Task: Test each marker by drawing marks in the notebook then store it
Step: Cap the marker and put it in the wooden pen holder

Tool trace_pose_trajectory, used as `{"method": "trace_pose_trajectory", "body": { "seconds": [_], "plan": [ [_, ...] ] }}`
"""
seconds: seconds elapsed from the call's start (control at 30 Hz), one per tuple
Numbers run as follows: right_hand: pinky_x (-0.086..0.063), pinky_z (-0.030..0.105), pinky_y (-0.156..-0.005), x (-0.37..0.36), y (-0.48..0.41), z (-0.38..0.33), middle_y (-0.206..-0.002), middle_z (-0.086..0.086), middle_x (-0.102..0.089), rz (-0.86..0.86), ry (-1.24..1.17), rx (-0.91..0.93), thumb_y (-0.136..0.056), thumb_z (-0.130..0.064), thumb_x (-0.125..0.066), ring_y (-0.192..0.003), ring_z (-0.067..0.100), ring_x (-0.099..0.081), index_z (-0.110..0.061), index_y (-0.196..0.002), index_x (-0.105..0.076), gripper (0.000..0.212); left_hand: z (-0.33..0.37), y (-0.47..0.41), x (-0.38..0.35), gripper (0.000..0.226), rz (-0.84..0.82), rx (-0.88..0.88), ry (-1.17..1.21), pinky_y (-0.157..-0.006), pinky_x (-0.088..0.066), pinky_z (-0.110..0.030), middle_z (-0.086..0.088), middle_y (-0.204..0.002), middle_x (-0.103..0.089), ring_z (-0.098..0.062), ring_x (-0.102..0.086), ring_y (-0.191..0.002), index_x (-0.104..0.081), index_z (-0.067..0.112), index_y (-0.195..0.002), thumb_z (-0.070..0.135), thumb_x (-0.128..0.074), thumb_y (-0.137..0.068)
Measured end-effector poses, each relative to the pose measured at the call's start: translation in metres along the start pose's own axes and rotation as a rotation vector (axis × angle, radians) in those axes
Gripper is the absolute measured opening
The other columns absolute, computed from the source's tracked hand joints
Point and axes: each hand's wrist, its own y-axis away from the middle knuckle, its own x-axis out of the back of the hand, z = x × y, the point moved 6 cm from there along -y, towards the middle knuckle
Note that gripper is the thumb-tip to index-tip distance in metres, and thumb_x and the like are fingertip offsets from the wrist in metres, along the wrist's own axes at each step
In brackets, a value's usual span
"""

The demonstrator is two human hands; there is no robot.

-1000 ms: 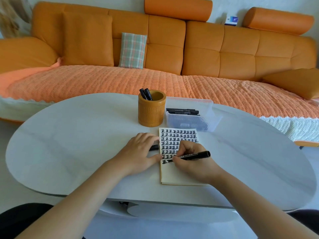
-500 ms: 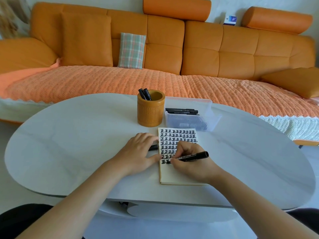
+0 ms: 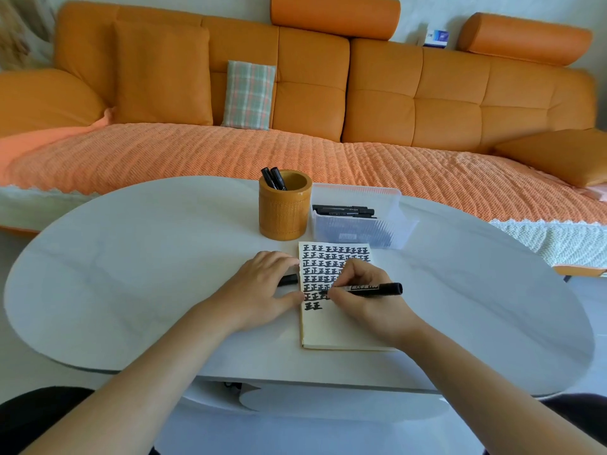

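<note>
Marker [image 3: 368,288] pinched near tip by right hand [image 3: 369,298], fingers closed tight round barrel for stroke control. Tip set on notebook [image 3: 328,330] just left of grip. Farther left: left hand [image 3: 259,290] laid on page edge, fingers curled over black cap [image 3: 287,279]. Page thus pinned against drag, cap kept ready. Beyond grip, leftward: cup [image 3: 284,215], two markers [image 3: 274,178] stood inside, judged tested. Beyond grip, rightward: bin [image 3: 358,191], more markers [image 3: 341,210] laid flat, judged untested. Blank paper below grip; mark judged unfinished.

left hand [image 3: 262,290]: palm down, fingers loosely bent | right hand [image 3: 364,292]: fingers pinching marker [image 3: 377,287], wrist down
</note>
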Motion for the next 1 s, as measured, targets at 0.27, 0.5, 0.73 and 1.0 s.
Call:
{"method": "trace_pose_trajectory", "body": {
  "seconds": [0.27,0.5,0.73,1.0],
  "plan": [
    [-0.041,0.029,-0.051,0.006,-0.003,-0.01,-0.081,-0.005,-0.066,0.062,0.031,0.044,-0.098,0.004,-0.052,-0.059,0.016,-0.054,-0.018,-0.105,-0.07,0.029,-0.003,0.0,0.023,0.031,0.036,0.043,0.0,-0.097,-0.041,-0.028,0.014,-0.115,-0.053,-0.006,-0.043,-0.112,-0.058,0.027,-0.116,0.039,-0.061,-0.088],
    [-0.057,0.032,-0.069,0.012,-0.011,-0.015,-0.092,-0.002,-0.067,-0.03,-0.018,-0.07,-0.105,0.001,-0.032,-0.074,0.017,-0.065,-0.021,-0.101,-0.073,0.046,-0.01,0.0,0.031,0.006,0.098,0.108,-0.004,-0.079,-0.05,-0.031,0.014,-0.094,-0.057,-0.005,-0.051,-0.09,-0.063,0.032,-0.095,0.03,-0.061,-0.09],
    [-0.05,0.03,-0.063,0.024,-0.015,-0.025,-0.094,-0.018,-0.059,-0.027,0.635,0.106,-0.099,-0.027,-0.056,-0.07,0.009,-0.056,-0.042,-0.117,-0.056,0.024,-0.003,0.0,0.041,0.011,0.239,0.081,0.142,-0.068,-0.054,-0.032,0.019,-0.092,-0.061,-0.007,-0.058,-0.082,-0.062,0.035,-0.098,0.028,-0.064,-0.089],
    [-0.039,0.018,-0.074,0.021,-0.014,-0.028,-0.098,-0.021,-0.056,0.05,0.891,0.267,-0.098,-0.023,-0.058,-0.089,0.0,-0.047,-0.026,-0.116,-0.069,0.021,0.006,0.002,0.041,0.014,0.252,0.011,0.199,-0.068,-0.052,-0.035,0.018,-0.09,-0.061,-0.01,-0.057,-0.081,-0.063,0.034,-0.096,0.022,-0.065,-0.089]
  ]
}}
